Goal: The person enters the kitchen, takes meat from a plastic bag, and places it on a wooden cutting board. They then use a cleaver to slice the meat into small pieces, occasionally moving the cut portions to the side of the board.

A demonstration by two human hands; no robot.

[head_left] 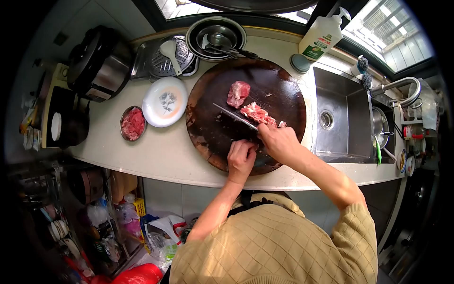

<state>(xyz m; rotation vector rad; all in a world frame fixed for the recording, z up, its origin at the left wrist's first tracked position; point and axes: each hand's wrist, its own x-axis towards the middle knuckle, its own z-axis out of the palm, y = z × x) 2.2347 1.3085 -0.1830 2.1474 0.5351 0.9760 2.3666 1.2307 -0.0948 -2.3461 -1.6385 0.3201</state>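
A round dark cutting board [208,123] lies on the counter. My right hand [276,141] is closed round the handle of a knife [235,116], whose blade points up and to the left. Beside the blade lies a strip of sliced meat [257,113], close to my right fingers. A larger chunk of raw meat [238,93] rests farther back on the board. My left hand [241,158] is at the board's front part with its fingers curled together; whatever they pinch, if anything, is too small to name.
Left of the board are a white plate [164,102], a small bowl of meat [133,124], a rice cooker [101,66] and a grater tray [171,57]. Stacked bowls [216,39] stand behind. To the right are a pump bottle [323,37] and a sink [343,113].
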